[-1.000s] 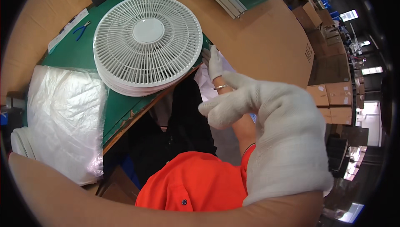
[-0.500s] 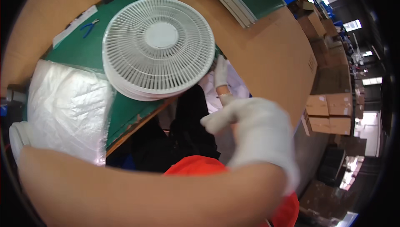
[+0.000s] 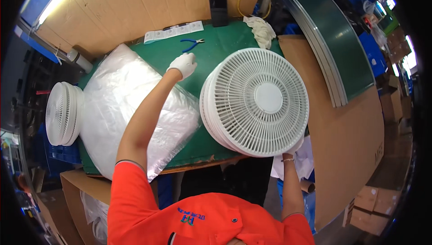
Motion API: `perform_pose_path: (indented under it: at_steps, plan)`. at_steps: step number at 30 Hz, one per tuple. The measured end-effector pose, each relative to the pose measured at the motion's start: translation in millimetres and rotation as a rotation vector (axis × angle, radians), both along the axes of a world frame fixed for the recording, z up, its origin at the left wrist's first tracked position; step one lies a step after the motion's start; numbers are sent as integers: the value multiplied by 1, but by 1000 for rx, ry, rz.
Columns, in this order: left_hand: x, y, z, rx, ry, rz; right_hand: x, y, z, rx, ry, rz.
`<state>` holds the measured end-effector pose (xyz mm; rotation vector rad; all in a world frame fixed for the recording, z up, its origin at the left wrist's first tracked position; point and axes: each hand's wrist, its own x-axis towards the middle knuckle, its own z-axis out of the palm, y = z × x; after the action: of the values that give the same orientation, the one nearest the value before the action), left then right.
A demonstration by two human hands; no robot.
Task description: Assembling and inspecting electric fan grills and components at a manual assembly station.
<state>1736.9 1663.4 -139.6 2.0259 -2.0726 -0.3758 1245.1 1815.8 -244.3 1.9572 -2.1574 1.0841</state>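
Now the left hand [image 3: 183, 65] has swung near the pliers [image 3: 195, 42], its grip and the right hand's [image 3: 295, 147] unclear.

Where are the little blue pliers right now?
In the head view, the blue pliers lie on the green tabletop, upper left of centre, just past the left gloved hand, near a white paper strip.

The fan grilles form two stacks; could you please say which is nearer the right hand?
The right stack: the right hand is at its rim, while the left stack lies beyond the plastic.
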Motion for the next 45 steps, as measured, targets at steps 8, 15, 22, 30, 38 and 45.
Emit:
perform_pose_path:
  at_steps: [8, 15, 22, 30, 38, 45]
  plan:
    - [9, -89, -62, -70, -40, 260, -27, 9, -71, -129, -1035, 158]
    - [10, -99, -73, -199, 46, 282, -18, 25, -60, -75, -1369, 145]
    - [-63, 24, 57, -43, 1722, 113, -31, 3, -21, -85, -508, -25]
    - [-192, 219, 98, 727, 2240, -134, 100, 91, 166, -404, -960, 481]
    - [-261, 268, 74, 1152, 2232, -191, 113, 111, 186, -524, -820, 582]
    - [-165, 212, 49, -196, 1505, 317, 11, 71, 157, -152, -1146, -40]
